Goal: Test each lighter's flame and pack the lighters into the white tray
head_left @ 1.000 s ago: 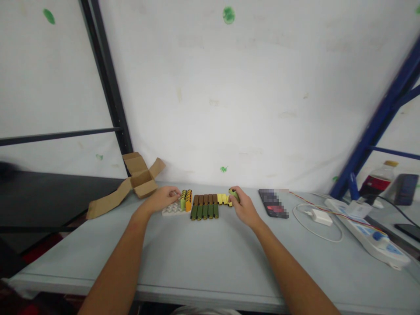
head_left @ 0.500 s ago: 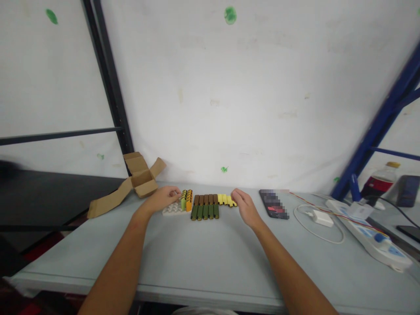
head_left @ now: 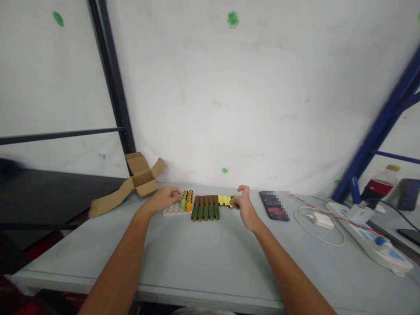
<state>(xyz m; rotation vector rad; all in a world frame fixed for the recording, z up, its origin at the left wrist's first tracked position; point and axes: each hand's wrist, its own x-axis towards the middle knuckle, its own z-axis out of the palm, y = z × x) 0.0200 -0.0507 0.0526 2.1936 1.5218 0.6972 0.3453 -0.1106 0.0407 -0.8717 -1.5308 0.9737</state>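
Observation:
My left hand (head_left: 165, 198) lies over the left side of a white egg-crate-like tray (head_left: 175, 211), fingers curled together near the upright pieces; what they hold is hidden. In the tray stand light green pieces (head_left: 184, 204) and orange pieces (head_left: 189, 205) with dark tops. My right hand (head_left: 245, 207) has its index finger raised and crooked, and a small green oblong piece (head_left: 234, 201) shows at its thumb. Left of that hand lie yellow pieces (head_left: 224, 200), partly covered by it. Rows of brown pieces (head_left: 206, 200) and dark green pieces (head_left: 205, 213) lie beside the tray.
An unfolded cardboard box (head_left: 144, 179) sits at the back left. To the right are a phone (head_left: 274, 205), a white charger (head_left: 322, 220) with its cable, a power strip (head_left: 370, 238) and a drink bottle (head_left: 380, 183). The white wall (head_left: 210, 131) stands behind the table.
My right hand's index finger has lifted away from the thumb, and a green piece is now visible in that hand. My left hand has stayed at the tray.

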